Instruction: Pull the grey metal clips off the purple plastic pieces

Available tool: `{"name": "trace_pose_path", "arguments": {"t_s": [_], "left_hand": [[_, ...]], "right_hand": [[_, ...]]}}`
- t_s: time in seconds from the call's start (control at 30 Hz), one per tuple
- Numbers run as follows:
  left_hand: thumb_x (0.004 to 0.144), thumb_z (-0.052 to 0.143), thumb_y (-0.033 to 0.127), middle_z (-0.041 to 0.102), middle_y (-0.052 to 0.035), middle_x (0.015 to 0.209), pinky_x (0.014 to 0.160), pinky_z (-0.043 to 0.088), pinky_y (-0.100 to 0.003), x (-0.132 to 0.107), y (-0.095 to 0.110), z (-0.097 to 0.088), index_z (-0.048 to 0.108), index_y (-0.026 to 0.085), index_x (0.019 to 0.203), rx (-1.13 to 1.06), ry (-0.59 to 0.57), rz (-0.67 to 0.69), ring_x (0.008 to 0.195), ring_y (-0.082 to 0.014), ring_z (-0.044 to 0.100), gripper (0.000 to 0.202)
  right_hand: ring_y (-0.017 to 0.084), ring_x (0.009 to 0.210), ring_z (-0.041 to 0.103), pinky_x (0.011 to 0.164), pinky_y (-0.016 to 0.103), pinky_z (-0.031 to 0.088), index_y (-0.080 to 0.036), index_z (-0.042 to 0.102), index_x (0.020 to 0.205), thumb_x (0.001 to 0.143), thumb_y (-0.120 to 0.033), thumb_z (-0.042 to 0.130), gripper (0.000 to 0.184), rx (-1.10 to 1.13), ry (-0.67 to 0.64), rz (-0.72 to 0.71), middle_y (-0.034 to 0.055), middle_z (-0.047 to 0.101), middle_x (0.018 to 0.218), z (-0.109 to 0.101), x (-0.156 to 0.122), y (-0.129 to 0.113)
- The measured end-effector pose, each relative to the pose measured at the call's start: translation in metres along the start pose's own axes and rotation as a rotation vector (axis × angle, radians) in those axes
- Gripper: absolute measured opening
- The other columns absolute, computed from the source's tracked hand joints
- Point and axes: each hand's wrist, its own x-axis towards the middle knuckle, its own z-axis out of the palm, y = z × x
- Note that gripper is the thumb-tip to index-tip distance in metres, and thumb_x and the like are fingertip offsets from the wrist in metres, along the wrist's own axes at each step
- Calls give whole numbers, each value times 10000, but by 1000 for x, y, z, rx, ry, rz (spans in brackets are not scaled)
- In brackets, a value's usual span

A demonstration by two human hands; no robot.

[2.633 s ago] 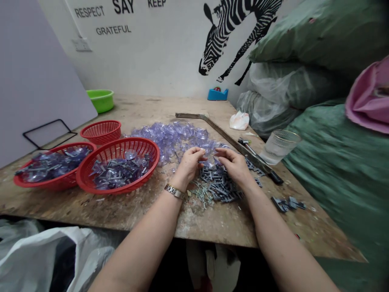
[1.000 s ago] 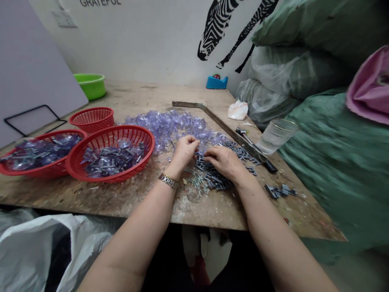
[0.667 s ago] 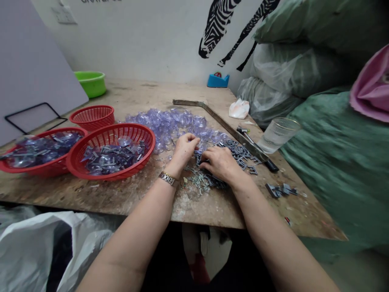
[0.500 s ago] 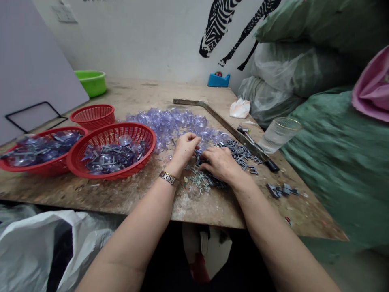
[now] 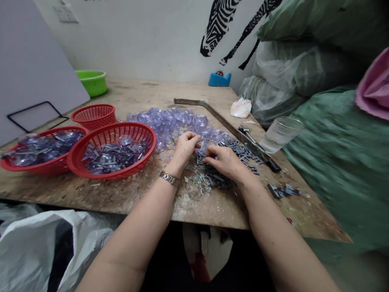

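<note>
My left hand, with a metal watch at its wrist, is closed in a pinch at the near edge of a pile of clear purplish plastic pieces. What its fingertips hold is too small to make out. My right hand has its thumb and fingers curled together just above a heap of dark grey plastic frame-shaped parts. Whether a part sits between those fingers I cannot make out. The fingertips of both hands are close together but apart. Small pale green bits lie between my wrists.
Two red baskets hold clear and grey pieces; another red basket stands behind. A bent metal strip borders the pile's right side. A glass of water stands near the table's right edge, with loose grey parts nearer me.
My right hand has lifted from the grey parts, and its fingers have drawn together. The left hand stays almost where it was.
</note>
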Motion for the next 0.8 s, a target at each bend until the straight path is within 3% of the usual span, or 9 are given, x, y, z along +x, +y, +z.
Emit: {"name": "trace_pose_path", "arguments": {"t_s": [0.07, 0.17, 0.3, 0.53, 0.63, 0.8], "left_hand": [[776, 634, 170, 525, 34, 640, 455, 351, -167, 0, 1, 0, 535, 157, 694, -62, 0, -37, 557, -84, 584, 128], [782, 622, 147, 566, 22, 686, 457, 358, -162, -1, 3, 0, 523, 155, 720, -177, -25, -103, 564, -81, 600, 117], [769, 653, 128, 627, -8, 737, 486, 391, -167, -3, 4, 2, 515, 146, 728, -253, -123, -174, 567, -83, 614, 145], [759, 709, 140, 599, 13, 671, 504, 423, -169, -9, 3, 7, 525, 137, 744, -330, -426, -254, 618, -112, 662, 185], [764, 709, 132, 567, 30, 638, 509, 445, -166, -10, 4, 8, 524, 133, 739, -320, -441, -248, 611, -111, 667, 186], [805, 654, 104, 655, -15, 740, 502, 466, -170, -11, 5, 7, 510, 131, 744, -322, -411, -275, 596, -101, 667, 159]], "right_hand": [[124, 620, 490, 632, 271, 364, -209, 595, 776, 754, -233, 651, 64, 227, 137, 37, -50, 545, 637, -2, 2, 4], [117, 589, 474, 609, 272, 391, -213, 628, 998, 732, -279, 652, 275, 471, 324, 117, -65, 515, 622, -7, 5, 11], [132, 628, 545, 626, 288, 461, -209, 656, 924, 692, -350, 664, 271, 628, 412, 243, -25, 602, 692, -13, 7, 17], [145, 681, 550, 649, 287, 446, -208, 622, 807, 678, -384, 640, 219, 567, 452, 220, -3, 616, 737, -11, 7, 15], [149, 691, 551, 696, 302, 458, -207, 607, 775, 666, -366, 643, 197, 572, 475, 203, -2, 609, 723, -10, 7, 14], [153, 696, 550, 684, 299, 465, -214, 573, 769, 676, -359, 644, 185, 550, 539, 214, 0, 605, 723, -9, 8, 17]]}}
